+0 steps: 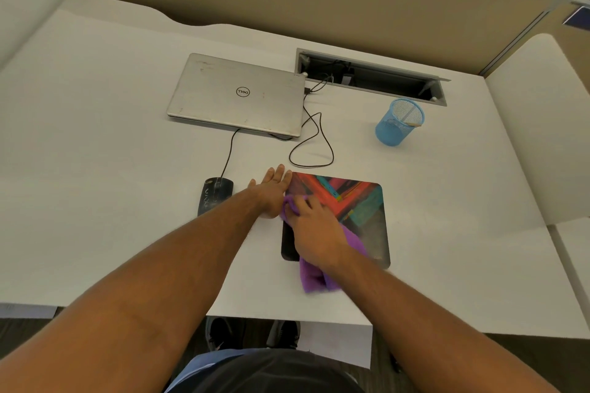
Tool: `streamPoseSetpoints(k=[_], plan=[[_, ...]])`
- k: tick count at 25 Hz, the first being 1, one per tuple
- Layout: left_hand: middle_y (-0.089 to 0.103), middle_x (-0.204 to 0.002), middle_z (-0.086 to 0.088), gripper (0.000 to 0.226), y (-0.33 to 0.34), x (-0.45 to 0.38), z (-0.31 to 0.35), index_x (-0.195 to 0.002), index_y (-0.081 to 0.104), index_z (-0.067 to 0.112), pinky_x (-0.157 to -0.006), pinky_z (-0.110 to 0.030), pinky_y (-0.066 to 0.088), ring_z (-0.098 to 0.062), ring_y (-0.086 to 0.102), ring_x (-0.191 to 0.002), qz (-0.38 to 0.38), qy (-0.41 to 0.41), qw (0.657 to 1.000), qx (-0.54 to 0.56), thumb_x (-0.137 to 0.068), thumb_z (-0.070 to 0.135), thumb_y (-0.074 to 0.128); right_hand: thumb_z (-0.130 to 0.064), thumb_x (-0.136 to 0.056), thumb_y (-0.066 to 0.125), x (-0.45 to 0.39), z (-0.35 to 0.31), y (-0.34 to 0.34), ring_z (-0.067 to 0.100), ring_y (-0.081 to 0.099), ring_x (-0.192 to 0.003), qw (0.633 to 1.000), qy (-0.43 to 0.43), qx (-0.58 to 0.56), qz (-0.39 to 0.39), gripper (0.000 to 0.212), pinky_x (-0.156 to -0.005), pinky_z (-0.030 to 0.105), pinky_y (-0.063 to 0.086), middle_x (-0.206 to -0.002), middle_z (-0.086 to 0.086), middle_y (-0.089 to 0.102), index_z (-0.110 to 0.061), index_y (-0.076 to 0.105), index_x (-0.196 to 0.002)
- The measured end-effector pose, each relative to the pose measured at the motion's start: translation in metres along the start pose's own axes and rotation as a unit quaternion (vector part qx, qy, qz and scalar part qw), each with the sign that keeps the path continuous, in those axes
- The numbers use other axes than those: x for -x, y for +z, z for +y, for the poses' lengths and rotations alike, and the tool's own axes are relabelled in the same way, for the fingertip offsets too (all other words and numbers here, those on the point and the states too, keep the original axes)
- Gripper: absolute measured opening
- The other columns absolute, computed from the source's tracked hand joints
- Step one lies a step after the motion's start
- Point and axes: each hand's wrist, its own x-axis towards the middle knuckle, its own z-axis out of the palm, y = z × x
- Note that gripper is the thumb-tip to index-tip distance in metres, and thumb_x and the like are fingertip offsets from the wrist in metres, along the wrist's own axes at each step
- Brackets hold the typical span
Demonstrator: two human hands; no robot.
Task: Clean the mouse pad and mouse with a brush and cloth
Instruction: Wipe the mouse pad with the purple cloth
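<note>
White surface (95, 137): right hand (314, 226) gripped cloth (314, 277), wiping mouse pad (360, 201); flat left hand (271, 191) apparently steadied it; mouse (214, 195) next.

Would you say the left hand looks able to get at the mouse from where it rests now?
Probably yes. The left hand lies flat at the mouse pad's left edge, fingers straight and holding nothing, and the mouse sits just to its left on bare desk with nothing between them.
</note>
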Motion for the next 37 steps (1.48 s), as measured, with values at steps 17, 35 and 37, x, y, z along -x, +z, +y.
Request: streamPoseSetpoints(k=[17,35,37], plan=[[-0.029,-0.161,-0.002,0.09,-0.005,-0.003,-0.004,-0.156,-0.018,0.02,-0.121,-0.055,-0.002,-0.023,-0.021,-0.149,-0.025,0.013,0.999,0.023,-0.098,0.01,0.051,-0.016,-0.091,0.063,0.05,-0.01,0.022,0.03,0.03,-0.142,0.999,-0.019,-0.047,-0.017,0.062,-0.109,0.042,0.042,-0.155,0.003,0.036,-0.022,0.046,-0.151],[-0.033,-0.159,-0.005,0.128,0.01,-0.009,0.0,-0.153,-0.025,0.018,-0.119,-0.055,-0.002,-0.026,-0.024,-0.148,-0.006,-0.002,1.0,-0.031,-0.081,0.049,0.076,-0.022,-0.095,0.065,0.11,0.001,0.047,0.022,0.033,-0.145,0.976,0.191,-0.103,0.005,0.071,-0.117,0.033,0.035,-0.161,-0.004,0.034,-0.027,0.034,-0.158],[-0.033,-0.159,-0.005,0.127,0.01,-0.01,0.0,-0.153,-0.024,0.018,-0.119,-0.055,-0.001,-0.026,-0.024,-0.148,-0.005,-0.004,1.0,-0.031,-0.081,0.048,0.076,-0.021,-0.095,0.066,0.098,-0.017,0.044,0.023,0.031,-0.145,0.979,0.165,-0.117,0.005,0.069,-0.118,0.035,0.034,-0.161,-0.003,0.034,-0.026,0.037,-0.157]])
